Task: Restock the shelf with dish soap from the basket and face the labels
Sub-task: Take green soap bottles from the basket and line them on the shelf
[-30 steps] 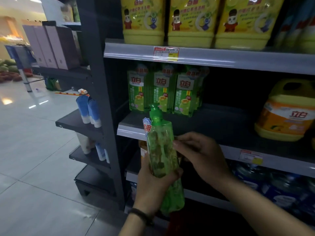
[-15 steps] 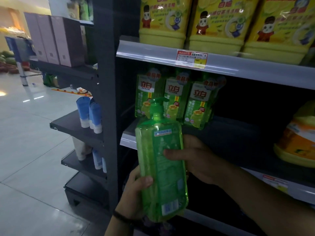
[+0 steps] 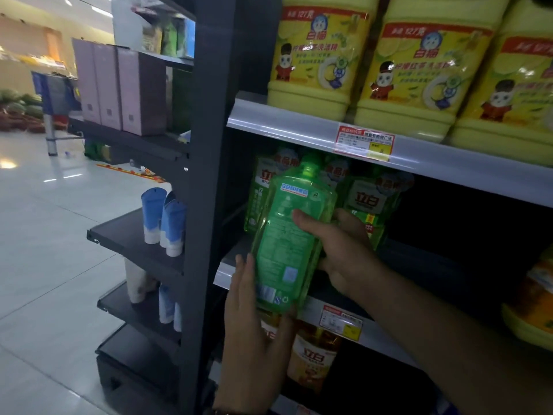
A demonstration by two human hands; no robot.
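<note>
Right hand (image 3: 344,256) grips soap bottle (image 3: 287,244); left hand (image 3: 254,330) flat against it; green packs (image 3: 369,205) behind.

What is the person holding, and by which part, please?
A green dish soap bottle: the right hand grips its middle, the left hand supports its lower left side.

The yellow jugs (image 3: 311,64) on the top shelf (image 3: 287,124) carry a red band reading "127克", the brand "白猫" in red, and under it "柠檬红茶洗洁精". The dish soap bottle (image 3: 287,244) shows its back label, headed by a blue strip that seems to read "立白科技集团"; the print beneath is too fine to read. The green bottles (image 3: 368,205) behind it bear "立白" in red and a round "食品用" tag. The orange bottle (image 3: 314,360) below also says "立白". The upper price tag (image 3: 363,142) and lower price tag (image 3: 341,320) are illegible.
</note>
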